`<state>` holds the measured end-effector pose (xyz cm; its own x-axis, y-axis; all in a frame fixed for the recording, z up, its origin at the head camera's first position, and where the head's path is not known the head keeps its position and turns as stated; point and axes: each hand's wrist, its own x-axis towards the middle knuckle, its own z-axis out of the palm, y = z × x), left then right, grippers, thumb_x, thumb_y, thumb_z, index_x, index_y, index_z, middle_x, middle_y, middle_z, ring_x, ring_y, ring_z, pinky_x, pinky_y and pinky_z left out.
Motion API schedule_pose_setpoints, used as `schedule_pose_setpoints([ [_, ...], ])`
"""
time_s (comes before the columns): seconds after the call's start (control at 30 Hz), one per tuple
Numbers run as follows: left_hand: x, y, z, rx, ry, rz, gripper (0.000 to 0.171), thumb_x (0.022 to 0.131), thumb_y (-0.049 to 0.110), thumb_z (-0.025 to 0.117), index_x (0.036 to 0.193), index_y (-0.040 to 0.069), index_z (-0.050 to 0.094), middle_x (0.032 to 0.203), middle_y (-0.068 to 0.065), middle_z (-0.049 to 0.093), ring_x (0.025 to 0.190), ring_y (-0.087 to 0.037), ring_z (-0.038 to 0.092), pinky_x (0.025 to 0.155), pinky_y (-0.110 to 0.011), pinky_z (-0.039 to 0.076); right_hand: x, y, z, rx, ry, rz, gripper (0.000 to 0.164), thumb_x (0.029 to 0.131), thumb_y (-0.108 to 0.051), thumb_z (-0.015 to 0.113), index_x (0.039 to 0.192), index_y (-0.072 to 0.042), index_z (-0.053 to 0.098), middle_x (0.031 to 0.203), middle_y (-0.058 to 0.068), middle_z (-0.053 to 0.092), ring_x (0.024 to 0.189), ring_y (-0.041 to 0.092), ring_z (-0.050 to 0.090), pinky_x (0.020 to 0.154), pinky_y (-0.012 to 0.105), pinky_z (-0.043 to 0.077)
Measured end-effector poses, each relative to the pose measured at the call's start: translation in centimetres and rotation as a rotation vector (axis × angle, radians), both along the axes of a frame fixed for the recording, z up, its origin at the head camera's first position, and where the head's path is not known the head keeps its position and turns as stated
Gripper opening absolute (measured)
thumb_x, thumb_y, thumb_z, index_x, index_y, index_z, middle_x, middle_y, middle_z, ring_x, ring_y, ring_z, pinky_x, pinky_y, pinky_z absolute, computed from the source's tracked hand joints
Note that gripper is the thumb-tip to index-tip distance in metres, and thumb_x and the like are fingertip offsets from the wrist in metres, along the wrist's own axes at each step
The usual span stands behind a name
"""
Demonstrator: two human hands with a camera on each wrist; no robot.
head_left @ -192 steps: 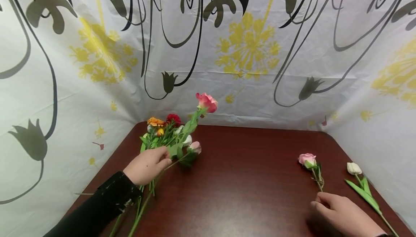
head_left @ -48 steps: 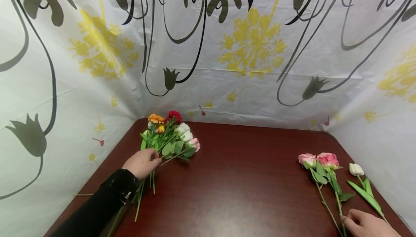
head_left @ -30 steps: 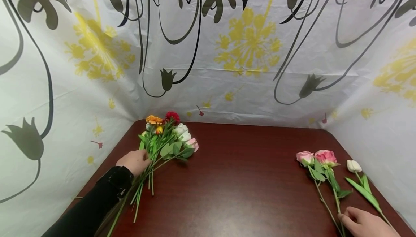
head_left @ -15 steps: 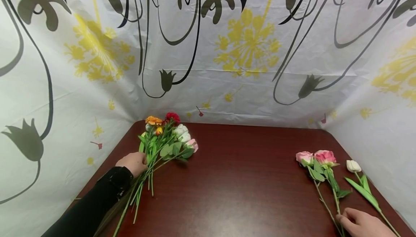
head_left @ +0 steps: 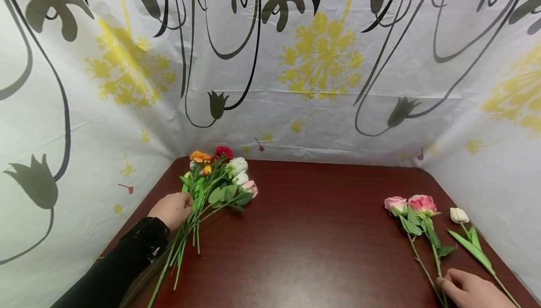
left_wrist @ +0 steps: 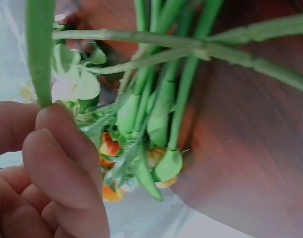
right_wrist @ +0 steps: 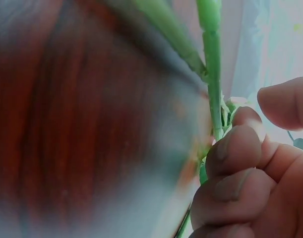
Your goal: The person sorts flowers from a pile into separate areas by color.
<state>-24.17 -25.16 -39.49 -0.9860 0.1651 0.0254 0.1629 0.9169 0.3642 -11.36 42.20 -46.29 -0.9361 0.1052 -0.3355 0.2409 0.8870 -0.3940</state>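
At the left lies a bunch of flowers: an orange flower (head_left: 200, 157), a red carnation-like flower (head_left: 224, 152), white blooms (head_left: 238, 166) and a pale pink rose (head_left: 250, 188). My left hand (head_left: 172, 210) is over its stems. In the left wrist view thumb and fingertips pinch one green flower stem (left_wrist: 39, 54); the other stems cross beside it. At the right, a light pink rose (head_left: 396, 204) and a deep pink rose (head_left: 423, 204) lie side by side. My right hand (head_left: 475, 289) is at their stems (right_wrist: 212, 59), fingers loosely curled, thumb apart.
A white tulip (head_left: 459, 215) with long green leaves lies along the right table edge. The dark red-brown table (head_left: 313, 233) is enclosed at the back and sides by a white patterned cloth (head_left: 270, 78).
The deep pink rose, earlier raised over the bunch, now lies beside the light pink rose. My left hand has moved left along the stems, and the upper white bloom has shifted slightly. My right hand came nearer me.
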Motion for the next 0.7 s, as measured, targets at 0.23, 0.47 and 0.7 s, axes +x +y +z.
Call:
schedule_pose_setpoints([
  [0.23, 0.7, 0.3, 1.3, 0.056, 0.035, 0.012, 0.018, 0.1, 0.011, 0.057, 0.113, 0.001, 0.065, 0.098, -0.009, 0.065, 0.075, -0.019, 0.055, 0.073, -0.044, 0.048, -0.1, 0.0, 0.1, -0.007, 0.014, 0.009, 0.034, 0.104, -0.026, 0.053, 0.073, -0.013, 0.049, 0.062, -0.001, 0.041, 0.057, 0.017, 0.041, 0.057, 0.034, 0.034],
  [0.47, 1.3, 1.2, 2.1, 0.283, -0.044, -0.049, 0.021, 0.102, 0.012, 0.055, 0.118, -0.002, 0.06, 0.086, -0.007, 0.062, 0.069, -0.02, 0.057, 0.067, -0.039, 0.047, -0.1, -1.6, 1.6, -0.045, 0.041, 0.019, 0.032, 0.105, -0.029, 0.052, 0.077, -0.014, 0.052, 0.064, 0.0, 0.044, 0.058, 0.018, 0.045, 0.056, 0.033, 0.036],
  [0.7, 2.4, 4.3, 2.9, 0.551, -0.166, -0.223, 0.017, 0.104, 0.014, 0.057, 0.114, 0.0, 0.057, 0.078, -0.012, 0.061, 0.064, -0.029, 0.057, 0.056, -0.038, 0.048, -0.2, -4.5, 3.8, -0.071, 0.095, 0.103, 0.031, 0.106, -0.035, 0.052, 0.084, -0.013, 0.054, 0.066, -0.001, 0.042, 0.058, 0.014, 0.043, 0.056, 0.031, 0.035],
])
